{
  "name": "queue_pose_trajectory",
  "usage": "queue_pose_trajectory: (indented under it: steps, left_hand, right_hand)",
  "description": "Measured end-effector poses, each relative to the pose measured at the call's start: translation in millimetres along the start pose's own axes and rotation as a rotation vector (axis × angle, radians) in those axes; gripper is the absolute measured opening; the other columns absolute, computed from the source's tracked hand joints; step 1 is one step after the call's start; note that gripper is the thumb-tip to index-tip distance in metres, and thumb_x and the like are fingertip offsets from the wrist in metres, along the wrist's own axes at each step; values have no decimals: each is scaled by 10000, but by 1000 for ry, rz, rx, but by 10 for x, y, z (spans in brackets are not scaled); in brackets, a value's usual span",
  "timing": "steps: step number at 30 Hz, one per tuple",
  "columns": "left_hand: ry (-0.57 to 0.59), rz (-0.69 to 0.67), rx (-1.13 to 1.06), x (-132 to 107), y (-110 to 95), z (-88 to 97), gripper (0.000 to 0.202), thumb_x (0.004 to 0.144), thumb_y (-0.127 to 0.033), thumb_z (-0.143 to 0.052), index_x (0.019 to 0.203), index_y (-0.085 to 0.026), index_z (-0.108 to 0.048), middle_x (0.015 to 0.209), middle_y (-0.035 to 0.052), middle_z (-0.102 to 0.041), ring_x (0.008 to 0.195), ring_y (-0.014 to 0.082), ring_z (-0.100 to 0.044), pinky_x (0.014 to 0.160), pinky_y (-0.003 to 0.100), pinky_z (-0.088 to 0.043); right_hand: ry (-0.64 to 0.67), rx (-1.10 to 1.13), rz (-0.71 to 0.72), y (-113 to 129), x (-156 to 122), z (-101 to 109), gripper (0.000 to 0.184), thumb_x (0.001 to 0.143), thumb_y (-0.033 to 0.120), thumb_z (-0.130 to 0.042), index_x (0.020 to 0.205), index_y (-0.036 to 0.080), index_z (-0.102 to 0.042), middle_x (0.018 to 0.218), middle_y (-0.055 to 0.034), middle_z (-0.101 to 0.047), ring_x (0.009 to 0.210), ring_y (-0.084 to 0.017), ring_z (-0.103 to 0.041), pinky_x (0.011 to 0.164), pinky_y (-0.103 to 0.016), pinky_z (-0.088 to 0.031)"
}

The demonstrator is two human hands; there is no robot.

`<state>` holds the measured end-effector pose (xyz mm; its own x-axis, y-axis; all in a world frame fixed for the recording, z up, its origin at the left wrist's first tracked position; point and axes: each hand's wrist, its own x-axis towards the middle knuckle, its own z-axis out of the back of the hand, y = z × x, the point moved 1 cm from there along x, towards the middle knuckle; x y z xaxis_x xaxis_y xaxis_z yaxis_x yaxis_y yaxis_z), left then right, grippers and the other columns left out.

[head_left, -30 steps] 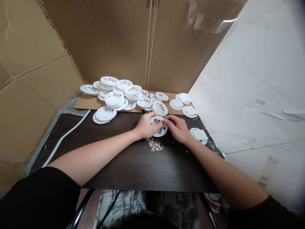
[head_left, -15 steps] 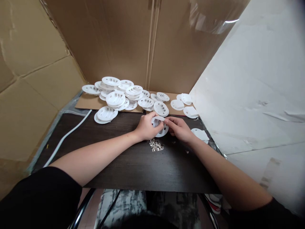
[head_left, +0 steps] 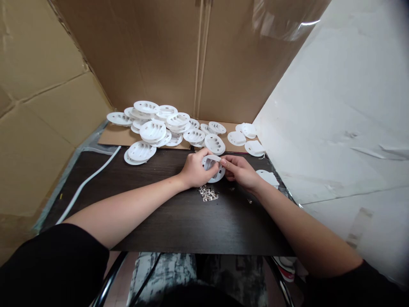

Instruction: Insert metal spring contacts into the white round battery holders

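Observation:
A round white plastic base (head_left: pixel 217 177) with slots in it is held tilted above the table, at the middle of the head view. My left hand (head_left: pixel 198 169) wraps around its left side, thumb across the front. At the upper right edge, my right hand (head_left: pixel 239 171) pinches with thumb and forefinger against the rim; any small part between those fingertips is hidden. Just below the base lies a heap of small metal contact plates (head_left: pixel 209 194), on the dark tabletop (head_left: pixel 179 226).
Many similar white discs (head_left: pixel 153 131) are piled at the back left, partly on a cardboard sheet (head_left: pixel 116 135). Several others (head_left: pixel 254 148) lie face down at the right. A white cable (head_left: pixel 86 181) runs along the left. Cardboard walls (head_left: pixel 153 51) enclose the table.
Both hands keep the same grip on the white base, with barely any finger movement. The whole view has shifted slightly.

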<state>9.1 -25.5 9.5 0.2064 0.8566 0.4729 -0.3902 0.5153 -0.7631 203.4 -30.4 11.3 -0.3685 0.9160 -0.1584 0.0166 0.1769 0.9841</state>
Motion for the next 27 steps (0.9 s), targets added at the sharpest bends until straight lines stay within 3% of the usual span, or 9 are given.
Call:
queue_pose_trajectory:
  steps: [14,27]
  left_hand:
    - [65,-16,-150,24,72,42,288,1028,-440,-603,926,-186,-693,792,30,-712,721,169,-626,703,306,-478]
    - [83,35,-213,37,103,32,312,1027,-468,-612,960,-182,-719,870,54,-768,806,192,-679,742,312,-519]
  right_hand:
    - [16,32,18,-31,15,-2,582,797,712,-873,931,189,-657,641,85,-385,544,-84,-261,506,-252,-164]
    - [22,54,16,-8,12,-2,553,818,687,-877,868,208,-604,631,86,-368,534,-81,-250,507,-253,-144]
